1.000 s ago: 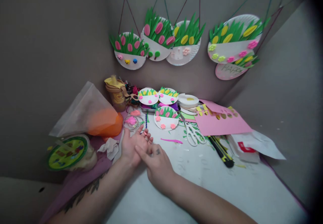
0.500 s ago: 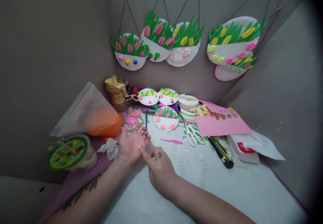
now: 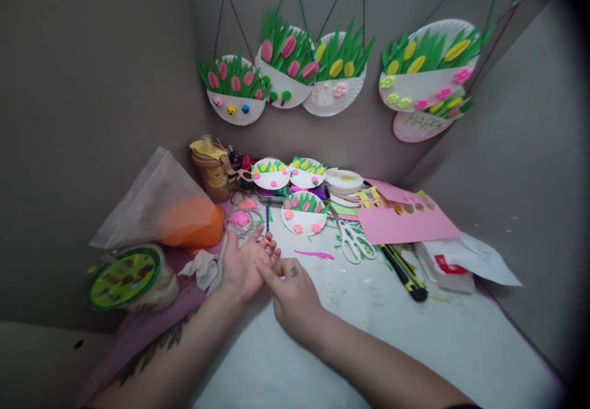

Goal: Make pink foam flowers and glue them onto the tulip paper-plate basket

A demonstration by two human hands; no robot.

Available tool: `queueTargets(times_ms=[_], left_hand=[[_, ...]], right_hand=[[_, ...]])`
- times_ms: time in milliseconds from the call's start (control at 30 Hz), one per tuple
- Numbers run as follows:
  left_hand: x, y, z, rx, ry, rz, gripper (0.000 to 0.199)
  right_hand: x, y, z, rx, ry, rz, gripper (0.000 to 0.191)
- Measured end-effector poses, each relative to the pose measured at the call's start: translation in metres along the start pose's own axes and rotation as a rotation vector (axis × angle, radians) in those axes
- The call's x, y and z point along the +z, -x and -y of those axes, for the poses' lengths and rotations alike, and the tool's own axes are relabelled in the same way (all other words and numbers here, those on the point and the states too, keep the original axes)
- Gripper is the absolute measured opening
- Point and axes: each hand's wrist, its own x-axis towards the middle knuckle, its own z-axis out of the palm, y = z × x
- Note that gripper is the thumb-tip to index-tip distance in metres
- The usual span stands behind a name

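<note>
Probably the weak point is the contact beside the small plate with pink tulips point(image 3: 304, 219): to its near left, the left hand point(image 3: 244, 269) lies palm up, fingers loosely spread, while the right hand point(image 3: 295, 298), mostly curled, sets a fingertip against that palm. Whether a small piece sits beneath, I cannot tell; if so, heavy pressure could flatten it, and a tilted palm could drop it. The pink stick point(image 3: 318, 254) rests just nearer than the plate, where a straying knuckle might nudge it. Right of the plate lie white-handled scissors point(image 3: 343, 232); a careless sweep could knock them against its rim.
</note>
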Motion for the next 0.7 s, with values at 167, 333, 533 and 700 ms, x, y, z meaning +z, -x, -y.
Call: queueTargets(times_ms=[167,333,533,700], left_hand=[[0.0007,0.0005,0.0002,-0.011,-0.002,-0.035,0.059],[-0.0005,0.0001,-0.0005,0.018,0.015,-0.029,0.057],[-0.0012,0.0004,0.0001,-0.034,0.017,-0.004,0.057],[-0.0013,-0.0002,-0.0015,0.004,0.019,-0.019,0.058]], right_hand=[[-0.0001,0.0007,-0.0011,-0.019,0.011,-0.003,0.066],[-0.0014,-0.0006,-0.0017,0.021,0.048,0.032,0.07],[-0.0019,-0.0023,-0.002,0.044,0.017,0.028,0.068],[-0.0024,-0.002,-0.0003,0.024,0.017,0.049,0.07]])
